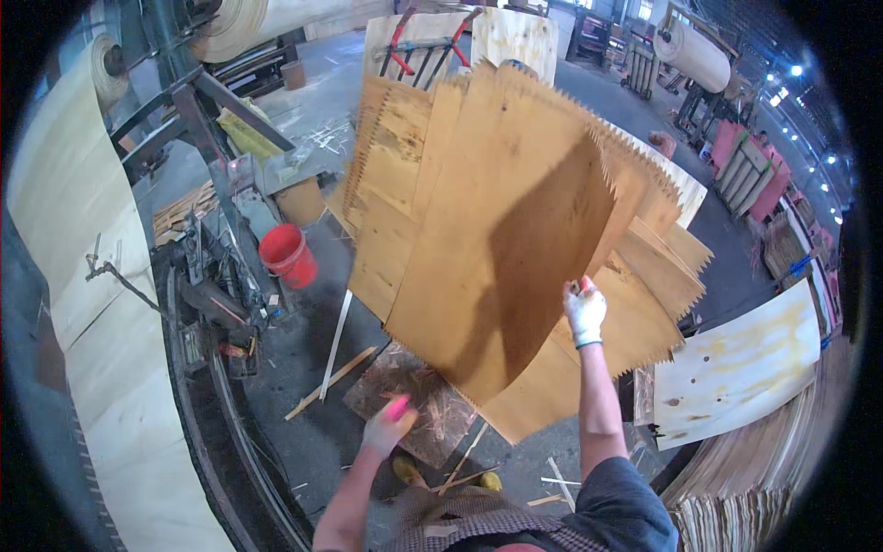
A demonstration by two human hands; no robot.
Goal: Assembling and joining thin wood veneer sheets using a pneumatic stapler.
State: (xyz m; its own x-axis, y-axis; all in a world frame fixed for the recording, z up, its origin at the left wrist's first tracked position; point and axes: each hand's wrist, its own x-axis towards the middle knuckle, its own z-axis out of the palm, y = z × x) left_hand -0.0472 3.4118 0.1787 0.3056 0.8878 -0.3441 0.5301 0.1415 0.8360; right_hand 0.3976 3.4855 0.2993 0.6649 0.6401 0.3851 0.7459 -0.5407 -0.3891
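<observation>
A large, tan wood veneer sheet [469, 212] with saw-toothed ends lies over a fanned stack of similar sheets [395, 230] in front of me. My right hand [585, 311], in a white glove with a green cuff, is closed at the sheet's right edge. That side curls up, and a broad shadow falls across its face. My left hand [390, 429] is low at the near left, apart from the veneer. It is blurred by motion, with the fingers seemingly curled around something small and bright pink that I cannot make out.
A red bucket [288, 256] stands left of the stack, beside machinery [216, 304]. Pale veneer [101, 368] runs along the far left. At the right, a pale stained sheet [736, 368] lies above stacked veneer [745, 469]. A scrap-strewn board [432, 419] and wood strips lie near my feet.
</observation>
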